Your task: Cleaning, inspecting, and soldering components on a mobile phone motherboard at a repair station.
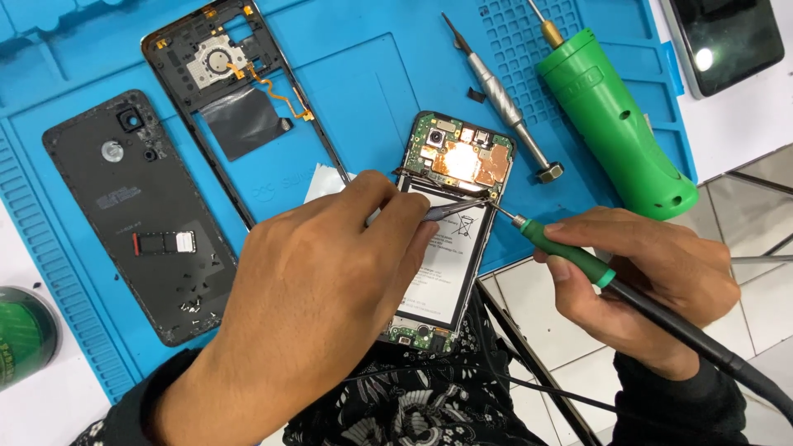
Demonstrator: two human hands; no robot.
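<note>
Opened phone (450, 239) on mat (372, 74); frame (239, 99), back cover (149, 215) left; screwdriver (504, 103) behind.

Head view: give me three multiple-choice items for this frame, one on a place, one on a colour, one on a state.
1. Where does the back cover lie?
A. On the mat's left side
B. On the floor
C. Under the right hand

2. What colour is the mat?
A. Red
B. Blue
C. White

3. What state is the phone in?
A. Closed
B. Wrapped
C. Opened, board and battery bare

Answers:
1 A: it rests left of the frame.
2 B: the mat is blue throughout.
3 C: the left hand holds tweezers and the right hand an iron over its exposed insides.
</note>
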